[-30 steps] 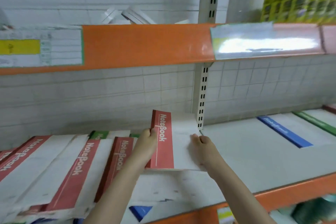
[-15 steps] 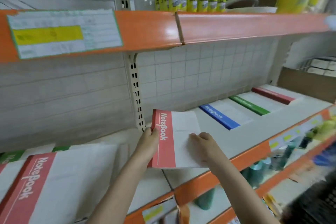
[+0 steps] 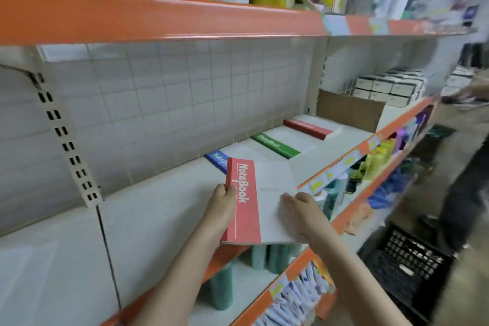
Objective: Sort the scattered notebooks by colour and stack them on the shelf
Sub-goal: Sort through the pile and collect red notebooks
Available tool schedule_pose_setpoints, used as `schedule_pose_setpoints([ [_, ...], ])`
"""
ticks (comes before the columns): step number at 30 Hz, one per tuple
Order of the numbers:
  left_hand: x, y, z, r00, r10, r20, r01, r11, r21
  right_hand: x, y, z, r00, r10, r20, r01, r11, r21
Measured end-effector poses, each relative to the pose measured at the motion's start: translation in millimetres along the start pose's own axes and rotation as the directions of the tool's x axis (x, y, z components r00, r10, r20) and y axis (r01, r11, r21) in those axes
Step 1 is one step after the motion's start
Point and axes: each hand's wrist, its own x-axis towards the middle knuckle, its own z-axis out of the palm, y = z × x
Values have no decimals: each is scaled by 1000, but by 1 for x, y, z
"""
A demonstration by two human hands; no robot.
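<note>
Fingers of the left hand: curled round the spine edge of a white-covered notebook with a red band printed "NoteBook", thumb side on the band, the rest hidden beneath. Fingers of the right hand: laid across the white cover near its right edge, gently bent, pinching that edge with what lies under it out of sight.

Arms: both forearms bare, reaching up and forward from the lower edge of the view, left from lower centre, right from lower right; wrists roughly level.

Held notebook: lifted flat between the two hands, above the orange front lip of the white shelf board, overhanging it toward the viewer.

Shelf, farther right, laid flat in a row: blue-banded notebook stack, partly hidden behind the held notebook; green-banded notebook stack; red-banded notebook stack, thicker. The three lie apart from one another.

Beyond the red stack: brown cardboard box. Lower right, on the floor: black plastic crate.
</note>
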Motion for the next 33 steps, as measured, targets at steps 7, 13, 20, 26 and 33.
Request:
schedule_pose_setpoints([
  [7, 6, 25, 81, 985, 10, 171, -9, 1000, -7, 8, 18, -77, 986, -24, -163, 9, 996, -93],
  [13, 23, 43, 149, 955, 46, 293, -53, 998, 15, 33, 49, -131, 961, 68, -268, -73, 997, -8],
  [20, 50, 72, 223, 928, 82, 364, -97, 995, 22, 91, 74, -191, 940, 111, -321, -104, 994, 39],
  [26, 102, 98, 275, 930, 65, 361, -75, 997, 13, 145, 62, -235, 939, 108, -325, -101, 994, 37],
  [33, 152, 127, 307, 927, 37, 374, -27, 999, -31, 206, 43, -264, 945, 97, -313, -102, 995, 0],
])
